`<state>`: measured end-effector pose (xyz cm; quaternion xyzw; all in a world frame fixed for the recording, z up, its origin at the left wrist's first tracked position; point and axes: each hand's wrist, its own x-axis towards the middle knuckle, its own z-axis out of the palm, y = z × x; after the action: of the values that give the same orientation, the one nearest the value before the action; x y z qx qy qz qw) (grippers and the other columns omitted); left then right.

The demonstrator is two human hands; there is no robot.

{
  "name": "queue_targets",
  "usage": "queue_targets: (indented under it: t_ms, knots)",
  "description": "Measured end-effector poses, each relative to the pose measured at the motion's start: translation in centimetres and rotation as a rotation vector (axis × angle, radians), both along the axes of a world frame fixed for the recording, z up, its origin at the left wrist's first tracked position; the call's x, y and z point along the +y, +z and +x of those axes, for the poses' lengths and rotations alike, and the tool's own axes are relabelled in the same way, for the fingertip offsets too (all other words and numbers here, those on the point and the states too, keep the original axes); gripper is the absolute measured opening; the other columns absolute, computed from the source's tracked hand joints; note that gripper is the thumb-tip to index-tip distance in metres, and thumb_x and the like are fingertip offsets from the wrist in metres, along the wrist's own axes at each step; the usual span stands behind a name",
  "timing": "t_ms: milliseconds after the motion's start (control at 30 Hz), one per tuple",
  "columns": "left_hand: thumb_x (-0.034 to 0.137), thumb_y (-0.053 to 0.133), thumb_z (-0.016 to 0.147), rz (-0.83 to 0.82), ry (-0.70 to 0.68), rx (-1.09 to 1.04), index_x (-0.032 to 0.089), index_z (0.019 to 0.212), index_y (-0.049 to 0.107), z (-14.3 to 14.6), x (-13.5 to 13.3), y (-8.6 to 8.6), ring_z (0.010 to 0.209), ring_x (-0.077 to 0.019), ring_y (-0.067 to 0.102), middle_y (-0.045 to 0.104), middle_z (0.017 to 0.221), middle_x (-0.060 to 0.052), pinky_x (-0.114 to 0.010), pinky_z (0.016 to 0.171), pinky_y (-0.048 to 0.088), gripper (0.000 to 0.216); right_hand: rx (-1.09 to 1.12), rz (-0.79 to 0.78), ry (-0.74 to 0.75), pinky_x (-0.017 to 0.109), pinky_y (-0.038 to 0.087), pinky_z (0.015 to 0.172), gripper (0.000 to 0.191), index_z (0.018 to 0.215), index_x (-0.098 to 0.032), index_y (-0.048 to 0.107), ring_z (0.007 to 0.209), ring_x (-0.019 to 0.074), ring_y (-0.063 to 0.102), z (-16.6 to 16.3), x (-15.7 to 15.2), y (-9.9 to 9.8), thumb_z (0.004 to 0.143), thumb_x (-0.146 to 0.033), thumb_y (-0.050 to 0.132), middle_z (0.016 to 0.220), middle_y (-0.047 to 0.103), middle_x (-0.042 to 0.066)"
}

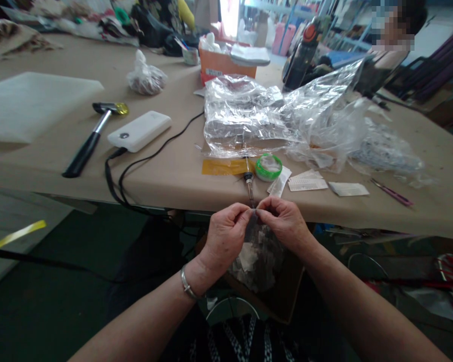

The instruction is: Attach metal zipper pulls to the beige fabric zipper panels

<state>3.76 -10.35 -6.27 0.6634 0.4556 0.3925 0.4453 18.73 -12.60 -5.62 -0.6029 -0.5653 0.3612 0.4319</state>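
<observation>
My left hand and my right hand meet just below the near edge of the table. The fingertips of both hands pinch a small dark piece between them; it is too small to name. Beneath my hands a clear bag of small scraps rests in a brown box on my lap. Just beyond my fingers, on the table edge, lie a thin tool with a dark tip and a green-rimmed round tape roll.
Crumpled clear plastic bags cover the table's middle and right. A white power bank with a black cable, a hammer, paper slips and pink tweezers lie around. An orange box and another person are at the far side.
</observation>
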Motion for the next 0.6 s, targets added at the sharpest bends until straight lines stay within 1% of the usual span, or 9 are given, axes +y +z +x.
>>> queue_targets:
  t_ms: [100, 167, 233, 300, 367, 433, 500, 533, 600]
  knots:
    - [0.028, 0.054, 0.084, -0.052, -0.006, 0.001, 0.016, 0.073, 0.065, -0.4, -0.7, -0.1, 0.059, -0.0095, 0.051, 0.061, 0.064, 0.002, -0.018, 0.057, 0.039, 0.019, -0.060, 0.042, 0.033, 0.022, 0.046, 0.059, 0.015, 0.085, -0.016, 0.065, 0.061, 0.0115, 0.057, 0.7, -1.2, 0.1, 0.079, -0.030, 0.062, 0.068, 0.064, -0.001]
    - [0.028, 0.054, 0.084, -0.081, 0.000, 0.014, 0.016, 0.074, 0.065, -0.6, -0.9, -0.4, 0.060, -0.0100, 0.051, 0.061, 0.064, 0.002, -0.018, 0.058, 0.040, 0.020, -0.191, 0.154, 0.010, 0.023, 0.048, 0.061, 0.016, 0.092, -0.017, 0.065, 0.062, 0.0121, 0.059, 1.7, -1.8, 0.3, 0.082, -0.029, 0.061, 0.072, 0.066, 0.000]
    - [0.030, 0.054, 0.083, -0.112, 0.005, 0.032, 0.016, 0.074, 0.065, -0.8, -1.0, -0.9, 0.060, -0.0107, 0.052, 0.062, 0.064, 0.001, -0.019, 0.059, 0.040, 0.020, -0.402, 0.314, -0.031, 0.025, 0.049, 0.067, 0.013, 0.092, -0.018, 0.066, 0.068, 0.0137, 0.060, 3.0, -1.9, 0.5, 0.085, -0.026, 0.057, 0.077, 0.066, 0.002]
    - [0.031, 0.054, 0.083, -0.145, 0.007, 0.050, 0.016, 0.074, 0.067, -1.0, -0.8, -1.6, 0.061, -0.0118, 0.054, 0.064, 0.066, 0.001, -0.020, 0.060, 0.041, 0.021, -0.650, 0.446, -0.059, 0.031, 0.050, 0.077, 0.016, 0.097, -0.018, 0.066, 0.081, 0.0183, 0.060, 4.2, -1.6, 0.5, 0.087, -0.024, 0.055, 0.088, 0.067, 0.006]
    - [0.031, 0.056, 0.081, -0.170, -0.002, 0.061, 0.017, 0.079, 0.070, -1.0, -0.5, -2.4, 0.068, -0.0141, 0.060, 0.070, 0.074, -0.001, -0.022, 0.065, 0.044, 0.020, -0.873, 0.486, -0.049, 0.038, 0.047, 0.089, 0.026, 0.109, -0.015, 0.064, 0.099, 0.0246, 0.056, 5.0, -1.1, 0.3, 0.085, -0.025, 0.058, 0.103, 0.066, 0.010]
    - [0.030, 0.057, 0.080, -0.172, -0.004, 0.073, 0.018, 0.091, 0.072, -1.1, -0.2, -3.1, 0.081, -0.0172, 0.064, 0.073, 0.088, -0.003, -0.024, 0.075, 0.046, 0.022, -1.023, 0.483, -0.019, 0.042, 0.042, 0.096, 0.036, 0.117, -0.014, 0.060, 0.111, 0.0282, 0.051, 5.5, -0.6, -0.1, 0.084, -0.026, 0.061, 0.117, 0.063, 0.012]
    - [0.030, 0.058, 0.079, -0.156, 0.015, 0.083, 0.019, 0.101, 0.070, -1.1, -0.1, -3.7, 0.092, -0.0195, 0.065, 0.072, 0.100, -0.005, -0.027, 0.083, 0.045, 0.027, -1.083, 0.507, -0.018, 0.042, 0.041, 0.097, 0.032, 0.116, -0.015, 0.062, 0.112, 0.0271, 0.052, 5.7, -0.3, -0.7, 0.086, -0.024, 0.059, 0.120, 0.063, 0.009]
    - [0.031, 0.058, 0.080, -0.150, 0.028, 0.085, 0.019, 0.102, 0.070, -1.1, -0.1, -3.9, 0.094, -0.0200, 0.064, 0.072, 0.102, -0.005, -0.027, 0.085, 0.045, 0.028, -1.086, 0.531, -0.032, 0.041, 0.041, 0.096, 0.027, 0.113, -0.017, 0.063, 0.110, 0.0255, 0.053, 5.8, -0.3, -1.0, 0.087, -0.023, 0.057, 0.117, 0.065, 0.008]
    - [0.031, 0.058, 0.079, -0.156, 0.031, 0.081, 0.018, 0.097, 0.071, -1.0, -0.3, -4.0, 0.091, -0.0199, 0.064, 0.072, 0.098, -0.006, -0.028, 0.085, 0.045, 0.025, -1.052, 0.585, -0.066, 0.039, 0.041, 0.093, 0.021, 0.106, -0.019, 0.066, 0.104, 0.0223, 0.057, 5.9, -0.3, -1.3, 0.089, -0.021, 0.055, 0.110, 0.069, 0.005]
